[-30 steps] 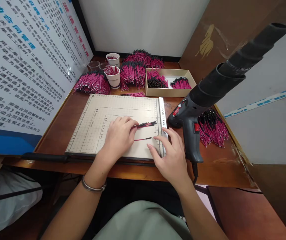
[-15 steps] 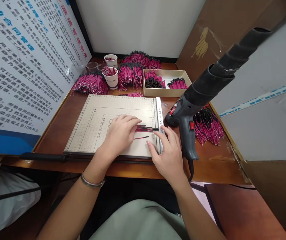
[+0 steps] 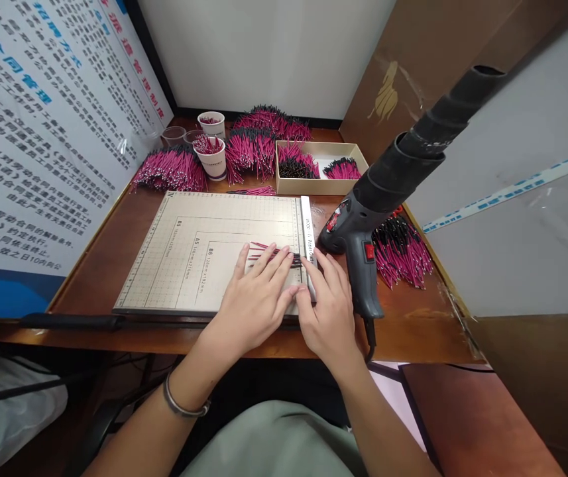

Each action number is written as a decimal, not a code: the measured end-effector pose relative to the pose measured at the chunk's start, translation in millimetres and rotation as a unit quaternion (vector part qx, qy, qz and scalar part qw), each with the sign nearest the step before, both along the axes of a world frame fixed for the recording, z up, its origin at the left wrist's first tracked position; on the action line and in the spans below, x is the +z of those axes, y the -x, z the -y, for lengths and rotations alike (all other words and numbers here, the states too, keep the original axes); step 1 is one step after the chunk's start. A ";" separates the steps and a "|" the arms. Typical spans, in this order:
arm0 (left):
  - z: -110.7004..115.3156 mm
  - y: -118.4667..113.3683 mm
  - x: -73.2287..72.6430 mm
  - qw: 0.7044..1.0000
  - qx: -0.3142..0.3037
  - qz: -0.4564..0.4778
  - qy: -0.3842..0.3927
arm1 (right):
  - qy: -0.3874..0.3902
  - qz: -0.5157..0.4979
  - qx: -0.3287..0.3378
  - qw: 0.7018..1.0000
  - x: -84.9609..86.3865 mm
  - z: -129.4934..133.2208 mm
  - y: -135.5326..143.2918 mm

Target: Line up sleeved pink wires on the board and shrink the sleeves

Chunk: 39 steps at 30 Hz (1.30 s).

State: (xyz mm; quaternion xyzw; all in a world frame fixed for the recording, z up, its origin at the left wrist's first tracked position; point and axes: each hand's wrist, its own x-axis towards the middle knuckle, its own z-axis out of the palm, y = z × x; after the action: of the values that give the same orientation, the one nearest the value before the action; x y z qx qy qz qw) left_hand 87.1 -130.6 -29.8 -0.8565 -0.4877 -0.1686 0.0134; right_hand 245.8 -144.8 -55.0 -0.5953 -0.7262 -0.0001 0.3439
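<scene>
Several short pink wires [image 3: 258, 246] with black-sleeved ends lie crosswise on a gridded paper cutter board [image 3: 157, 265]. My left hand [image 3: 254, 306] rests flat over them, fingers stretched and spread, pressing on their middle; part of the wires is hidden beneath it. At the black ends, my right hand [image 3: 329, 311] sits by the cutter's white edge strip [image 3: 307, 228]. Its index fingertip touches the ends or lies right beside them, and its thumb is apart from the index finger, close to my left thumb.
A black heat gun [image 3: 363, 245] stands to the right, nozzle tilted up. Behind it lies a wire pile [image 3: 403, 255]. At the back are a cardboard box [image 3: 321, 187] of wires, paper cups [image 3: 215, 165] and wire heaps [image 3: 169, 171]. The cutter's black handle [image 3: 69, 322] runs along the front edge.
My left hand has turned and flattened, its fingers now spread over the wires instead of at their left ends. My right hand stays by the strip. The camera view has shifted slightly.
</scene>
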 end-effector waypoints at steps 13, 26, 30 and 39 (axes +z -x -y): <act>-3.0 6.0 -1.3 1.000 0.013 0.015 -0.020 | 0.028 0.064 -0.029 0.997 2.2 0.4 7.0; -10.0 7.1 -1.7 0.998 0.058 0.007 -0.023 | 0.017 0.078 -0.043 0.996 3.3 -0.5 8.7; -12.4 7.3 -1.5 0.998 0.064 0.007 -0.009 | 0.013 0.071 -0.049 0.996 2.5 -0.9 8.9; -9.8 -3.1 -2.7 0.999 0.019 0.018 -0.034 | 0.000 0.065 -0.047 0.997 1.6 -1.1 8.9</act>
State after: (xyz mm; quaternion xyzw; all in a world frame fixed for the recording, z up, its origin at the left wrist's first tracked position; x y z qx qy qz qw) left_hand 90.2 -120.8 -32.5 -0.8429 -0.4980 -0.2002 0.0371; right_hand 236.9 -143.7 -53.4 -0.6274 -0.7181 -0.0548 0.2960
